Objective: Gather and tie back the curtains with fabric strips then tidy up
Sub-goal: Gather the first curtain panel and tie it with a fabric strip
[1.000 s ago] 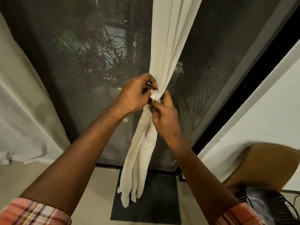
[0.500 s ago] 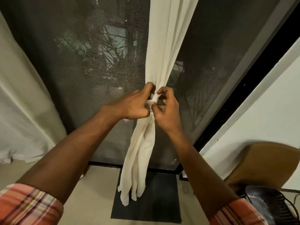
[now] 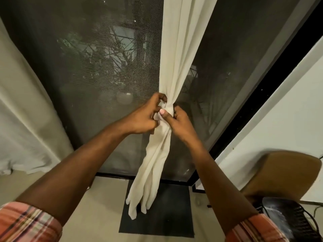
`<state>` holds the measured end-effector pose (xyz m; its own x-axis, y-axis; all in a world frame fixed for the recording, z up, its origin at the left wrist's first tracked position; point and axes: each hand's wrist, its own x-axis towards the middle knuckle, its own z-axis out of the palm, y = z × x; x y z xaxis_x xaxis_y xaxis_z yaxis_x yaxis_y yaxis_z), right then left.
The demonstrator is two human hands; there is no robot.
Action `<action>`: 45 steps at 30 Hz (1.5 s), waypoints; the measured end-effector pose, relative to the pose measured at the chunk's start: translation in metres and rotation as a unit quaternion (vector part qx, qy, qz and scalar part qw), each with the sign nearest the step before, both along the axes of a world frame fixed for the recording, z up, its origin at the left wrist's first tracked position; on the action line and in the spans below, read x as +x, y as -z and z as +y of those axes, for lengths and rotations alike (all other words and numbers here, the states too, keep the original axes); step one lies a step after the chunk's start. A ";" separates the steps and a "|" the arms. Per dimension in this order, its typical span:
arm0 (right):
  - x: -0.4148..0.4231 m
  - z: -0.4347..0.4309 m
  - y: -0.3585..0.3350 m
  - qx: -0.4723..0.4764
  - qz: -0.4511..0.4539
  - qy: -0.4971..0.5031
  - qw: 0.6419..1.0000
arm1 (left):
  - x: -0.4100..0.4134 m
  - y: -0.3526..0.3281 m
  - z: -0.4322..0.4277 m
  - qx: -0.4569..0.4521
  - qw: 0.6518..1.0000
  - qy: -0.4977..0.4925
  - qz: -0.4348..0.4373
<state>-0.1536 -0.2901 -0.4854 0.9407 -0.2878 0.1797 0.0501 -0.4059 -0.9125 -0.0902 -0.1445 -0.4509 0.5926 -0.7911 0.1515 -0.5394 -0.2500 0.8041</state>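
Note:
A cream curtain (image 3: pixel 176 55) hangs down the middle of a dark screened window and is bunched into a narrow waist. A fabric strip (image 3: pixel 167 109) of the same cream colour wraps that waist. My left hand (image 3: pixel 145 116) pinches the strip from the left with curled fingers. My right hand (image 3: pixel 178 121) grips it from the right, thumb pressed across the front. Below the hands the gathered curtain tail (image 3: pixel 148 180) hangs loose above the floor.
A second cream curtain (image 3: pixel 26 109) drapes down the left side to the floor. A dark mat (image 3: pixel 167 220) lies on the floor under the curtain tail. At the right stand a brown chair back (image 3: pixel 286 173) and a black mesh object (image 3: pixel 293 219), beside a white wall.
Both hands have shifted slightly downward on the curtain and stayed on the strip; the right thumb now lies across the front of the wrapped waist.

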 end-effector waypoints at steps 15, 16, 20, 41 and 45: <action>-0.010 0.000 0.001 0.057 0.022 -0.012 0.998 | -0.017 0.026 0.007 -0.292 0.941 -0.114 0.128; -0.011 0.000 0.004 0.055 0.027 -0.009 0.998 | -0.017 0.034 0.006 -0.367 0.901 -0.189 0.136; -0.008 0.003 0.017 0.015 0.053 0.007 0.998 | -0.016 0.073 0.000 -0.360 0.867 -0.285 0.195; -0.013 0.029 0.095 -0.069 0.092 0.172 0.978 | -0.025 0.180 -0.001 -0.014 0.970 -0.233 0.068; -0.026 0.030 0.106 -0.025 0.085 0.212 0.973 | -0.033 0.180 -0.003 -0.003 0.970 -0.209 0.124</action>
<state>-0.1794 -0.2599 -0.5919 0.7571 -0.6508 0.0564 -0.2809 -0.4023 -0.8714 -0.1237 -0.1478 -0.6310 0.8800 -0.4738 -0.0334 -0.1811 -0.3997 0.8986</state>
